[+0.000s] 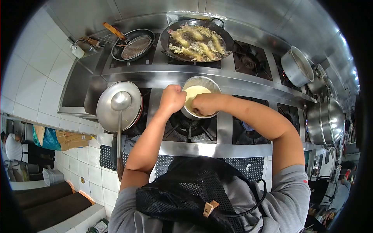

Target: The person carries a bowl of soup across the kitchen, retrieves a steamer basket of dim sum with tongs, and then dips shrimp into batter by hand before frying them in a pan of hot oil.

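A metal pot [213, 86] of pale yellow batter [197, 91] stands on the front middle burner. My left hand [172, 99] is closed in a fist on the pot's left rim. My right hand [204, 104] reaches down into the batter, its fingers curled together and partly hidden; I cannot make out what they hold. Behind the pot, a large black wok [166, 39] holds hot oil with several battered pieces [198, 42] frying in it.
At front left, a ladle [121, 101] rests over a metal pan [105, 103], its handle jutting forward. A strainer [136, 46] lies in a black pan at back left. Large pots [297, 66] and a steamer [326, 121] stand right. The front right burner [248, 126] shows a blue flame.
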